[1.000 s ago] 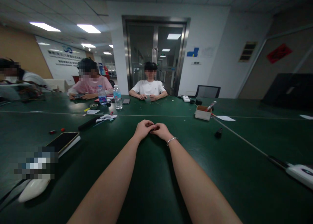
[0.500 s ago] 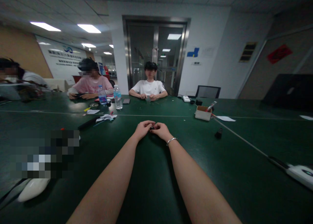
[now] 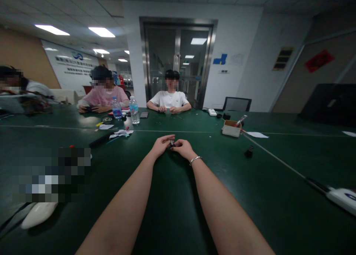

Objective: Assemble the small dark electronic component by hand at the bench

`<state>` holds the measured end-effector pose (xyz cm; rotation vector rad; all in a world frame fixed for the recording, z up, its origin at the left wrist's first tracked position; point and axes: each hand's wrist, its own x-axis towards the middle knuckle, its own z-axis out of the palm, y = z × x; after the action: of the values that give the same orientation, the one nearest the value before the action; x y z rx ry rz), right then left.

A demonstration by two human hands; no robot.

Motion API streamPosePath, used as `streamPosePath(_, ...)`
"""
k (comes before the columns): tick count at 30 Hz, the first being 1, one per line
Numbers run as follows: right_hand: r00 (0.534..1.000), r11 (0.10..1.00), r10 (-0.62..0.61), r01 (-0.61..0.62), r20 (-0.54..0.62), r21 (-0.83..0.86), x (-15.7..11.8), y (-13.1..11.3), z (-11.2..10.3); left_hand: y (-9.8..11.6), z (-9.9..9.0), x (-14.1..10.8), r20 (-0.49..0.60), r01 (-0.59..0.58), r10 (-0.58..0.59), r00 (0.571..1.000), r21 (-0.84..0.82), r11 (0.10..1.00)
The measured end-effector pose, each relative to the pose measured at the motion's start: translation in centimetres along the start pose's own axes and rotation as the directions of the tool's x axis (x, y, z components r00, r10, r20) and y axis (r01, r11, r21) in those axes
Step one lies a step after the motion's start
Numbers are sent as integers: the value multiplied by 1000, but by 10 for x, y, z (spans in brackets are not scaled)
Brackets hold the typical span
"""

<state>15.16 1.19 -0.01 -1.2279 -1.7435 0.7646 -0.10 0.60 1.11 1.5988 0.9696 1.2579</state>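
Observation:
A small dark object with a shiny silvery part [image 3: 172, 143] is between my two hands above the green table [image 3: 174, 195]; its kind is too small to make out. My right hand [image 3: 183, 149], with a silver bracelet at the wrist, pinches it between thumb and fingers. On its other side my left hand [image 3: 160, 145] has its fingers stretched out over the object, thumb apart and close against it. The fingers partly cover the object. To the right, well away from both hands, stands a small black object [image 3: 249, 151].
A small box [image 3: 231, 129] holding pens stands at the right, near white paper [image 3: 257, 135]. Water bottles [image 3: 134, 111] and paper scraps [image 3: 121, 133] lie to the left. A white device [image 3: 343, 198] is at the right edge. Several people sit across the table, one in a white shirt [image 3: 169, 100].
My left fingers have straightened and opened away from the thumb, so more of the small object shows. My right hand keeps its pinch in nearly the same place.

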Motion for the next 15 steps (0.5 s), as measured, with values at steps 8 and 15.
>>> streamPosePath(8,1000,1000,-8,8,4,-30,-2,-3,0,-5,0,0,-153,38,4,988,268,963)
streamPosePath(15,1000,999,-22,22,18,-34,-3,-4,1,-6,0,-1,-204,61,39,978,462,885)
